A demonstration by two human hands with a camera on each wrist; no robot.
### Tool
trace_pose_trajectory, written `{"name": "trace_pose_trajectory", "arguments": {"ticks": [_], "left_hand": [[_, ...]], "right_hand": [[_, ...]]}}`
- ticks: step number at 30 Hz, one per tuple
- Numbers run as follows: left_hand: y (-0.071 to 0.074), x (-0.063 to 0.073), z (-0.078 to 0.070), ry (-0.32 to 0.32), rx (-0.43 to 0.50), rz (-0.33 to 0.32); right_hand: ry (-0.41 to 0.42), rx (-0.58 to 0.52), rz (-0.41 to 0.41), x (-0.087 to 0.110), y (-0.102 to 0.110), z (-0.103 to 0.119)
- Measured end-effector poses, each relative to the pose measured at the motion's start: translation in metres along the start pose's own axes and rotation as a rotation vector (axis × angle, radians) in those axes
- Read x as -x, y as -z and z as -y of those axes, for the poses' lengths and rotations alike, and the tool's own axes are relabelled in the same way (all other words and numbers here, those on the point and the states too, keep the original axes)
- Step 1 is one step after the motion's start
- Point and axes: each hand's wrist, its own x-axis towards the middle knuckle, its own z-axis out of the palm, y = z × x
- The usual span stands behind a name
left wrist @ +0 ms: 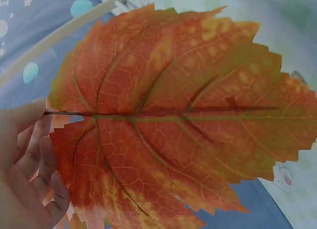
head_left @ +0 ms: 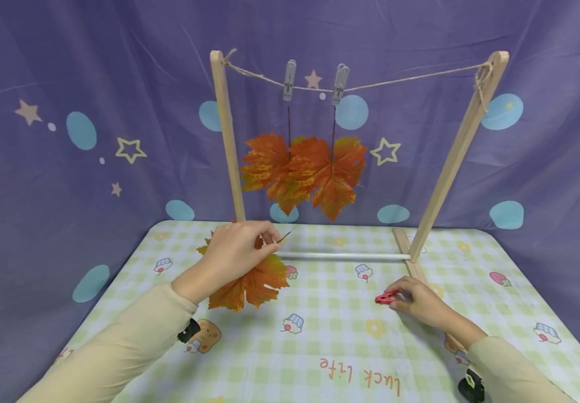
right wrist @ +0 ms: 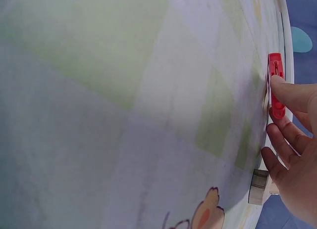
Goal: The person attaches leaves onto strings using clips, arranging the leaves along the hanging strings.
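In the head view my left hand (head_left: 237,249) pinches the thin dark stem of an orange maple leaf (head_left: 247,285), which hangs below the palm. The left wrist view shows that leaf (left wrist: 173,115) filling most of the picture, its stem between thumb and finger. My right hand (head_left: 421,301) holds a red clothespin (head_left: 386,298) between thumb and fingers, low over the table; the same clothespin (right wrist: 276,85) appears in the right wrist view. Two more orange leaves, one left (head_left: 265,162) and one right (head_left: 337,173), hang by their stems from grey clothespins (head_left: 289,81) on a string.
The twine (head_left: 396,81) runs between two wooden posts, left (head_left: 228,134) and right (head_left: 456,157). A white rod (head_left: 340,256) joins them low down. Beneath lies a green checked tablecloth (head_left: 330,313), with a purple patterned curtain (head_left: 118,67) behind.
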Motion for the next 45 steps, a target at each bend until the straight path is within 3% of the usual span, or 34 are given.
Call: {"name": "trace_pose_trajectory", "arguments": {"ticks": [5, 15, 38, 45], "left_hand": [[-0.008, -0.009, -0.013, -0.039, 0.000, -0.014], [-0.030, -0.029, -0.038, -0.089, 0.089, -0.122], [-0.052, -0.086, -0.080, -0.009, 0.166, -0.189], [-0.057, -0.106, -0.092, 0.008, 0.256, -0.231]], "right_hand": [[0.014, 0.007, -0.009, 0.000, 0.000, -0.001], [0.035, 0.011, -0.035, 0.000, -0.001, -0.003], [0.034, -0.006, -0.035, 0.000, 0.000, -0.003], [0.042, 0.000, -0.039, 0.000, 0.000, -0.004]]}}
